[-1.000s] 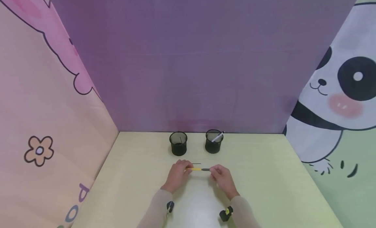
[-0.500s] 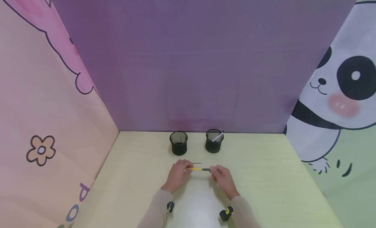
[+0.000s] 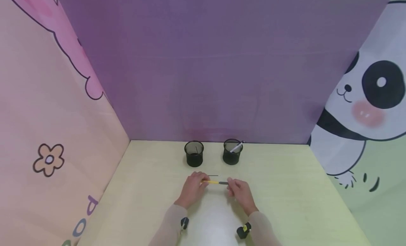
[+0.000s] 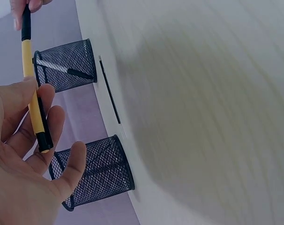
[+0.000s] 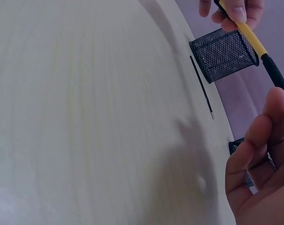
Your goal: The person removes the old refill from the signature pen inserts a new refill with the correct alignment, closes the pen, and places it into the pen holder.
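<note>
A yellow ballpoint pen (image 3: 213, 182) with a black grip section is held level between both hands, over the table. My left hand (image 3: 191, 188) pinches its yellow barrel between thumb and fingers; the black clip (image 4: 45, 124) shows beside them in the left wrist view. At the other end, my right hand (image 3: 241, 193) pinches the black grip section (image 5: 274, 72), whose tip the fingers hide. Just beyond the pen, a thin dark pen refill (image 4: 109, 91) with a metal tip lies on the table.
Two black mesh pen cups stand behind the hands. The left cup (image 3: 194, 159) has a thin dark stick in it, and a white pen (image 3: 236, 147) leans in the right cup (image 3: 231, 158). A purple backdrop (image 3: 222, 80) rises at the table's (image 3: 152, 175) back edge.
The head view has shifted slightly. Both hands keep the same hold on the pen, in nearly the same place.
</note>
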The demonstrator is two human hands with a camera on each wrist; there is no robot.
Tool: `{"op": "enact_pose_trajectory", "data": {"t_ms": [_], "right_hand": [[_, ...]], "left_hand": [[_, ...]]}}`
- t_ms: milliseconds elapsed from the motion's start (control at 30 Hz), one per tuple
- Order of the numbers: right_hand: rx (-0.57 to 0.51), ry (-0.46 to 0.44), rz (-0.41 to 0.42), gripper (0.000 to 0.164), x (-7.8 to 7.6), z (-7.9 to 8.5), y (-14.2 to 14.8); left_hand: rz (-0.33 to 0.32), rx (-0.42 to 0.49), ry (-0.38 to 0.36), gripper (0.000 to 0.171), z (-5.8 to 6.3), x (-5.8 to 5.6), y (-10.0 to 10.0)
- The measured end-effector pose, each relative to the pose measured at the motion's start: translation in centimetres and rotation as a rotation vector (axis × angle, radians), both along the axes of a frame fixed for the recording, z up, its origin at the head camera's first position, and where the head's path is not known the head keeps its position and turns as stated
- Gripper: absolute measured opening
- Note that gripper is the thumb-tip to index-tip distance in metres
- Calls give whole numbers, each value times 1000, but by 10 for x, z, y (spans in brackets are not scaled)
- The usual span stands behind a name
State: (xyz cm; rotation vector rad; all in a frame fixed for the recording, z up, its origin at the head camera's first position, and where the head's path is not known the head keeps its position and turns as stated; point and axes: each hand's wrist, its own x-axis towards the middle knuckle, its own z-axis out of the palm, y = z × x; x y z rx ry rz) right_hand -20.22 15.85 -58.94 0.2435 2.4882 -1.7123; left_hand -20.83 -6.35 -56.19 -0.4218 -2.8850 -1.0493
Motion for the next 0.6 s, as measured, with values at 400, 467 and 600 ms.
{"op": "enact_pose_trajectory", "data": {"t_ms": [400,467,600], "right_hand": [[-69,38,10,61,-4,-5,6],[-100,45,8,53,-5,-5,7],[-145,28,-5,28,-7,-5,6]], "left_hand": [[-4,13,18,8,-1,-1,2],[-7,15,28,8,-4,-3,2],[2,23,33,8,-9,-5,1]]}}
